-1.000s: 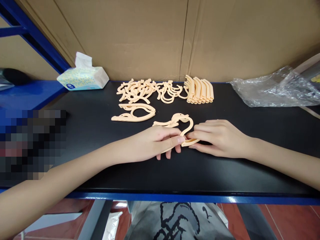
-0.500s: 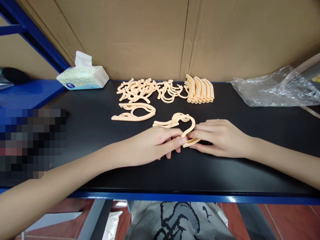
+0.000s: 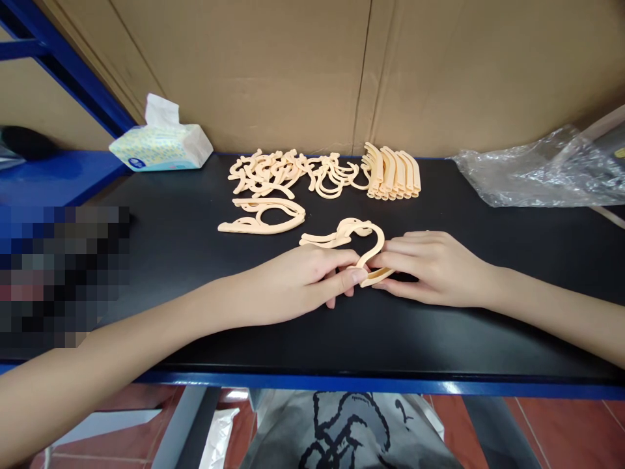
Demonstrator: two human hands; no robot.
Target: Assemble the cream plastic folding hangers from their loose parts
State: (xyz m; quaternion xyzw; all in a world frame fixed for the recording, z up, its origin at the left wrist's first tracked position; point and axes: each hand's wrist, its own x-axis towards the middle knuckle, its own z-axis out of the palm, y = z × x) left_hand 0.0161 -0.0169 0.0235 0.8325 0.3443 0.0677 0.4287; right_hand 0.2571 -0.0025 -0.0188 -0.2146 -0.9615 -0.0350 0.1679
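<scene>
Near the middle of the black table, my left hand (image 3: 312, 280) pinches the base of a cream plastic hanger hook (image 3: 377, 241) between thumb and fingers. My right hand (image 3: 424, 268) closes on a curved cream hanger arm (image 3: 378, 276) that meets the hook's base; its far end is hidden by my fingers. Just behind my hands lies another cream hanger piece (image 3: 325, 240), partly covered by the hook. Farther left, a folded cream hanger (image 3: 266, 227) with its hook tucked between two arms rests flat on the table.
Loose cream hooks (image 3: 273, 170) lie heaped at the back, beside stacked curved hanger arms (image 3: 393, 176). A tissue pack (image 3: 161, 146) stands back left, and a crumpled clear plastic bag (image 3: 537, 169) lies back right. Cardboard (image 3: 273, 71) backs the black table (image 3: 293, 352), whose front edge is blue.
Both hands keep the same grip on the hook and the arm. The view has shifted very slightly; nothing on the table has visibly moved.
</scene>
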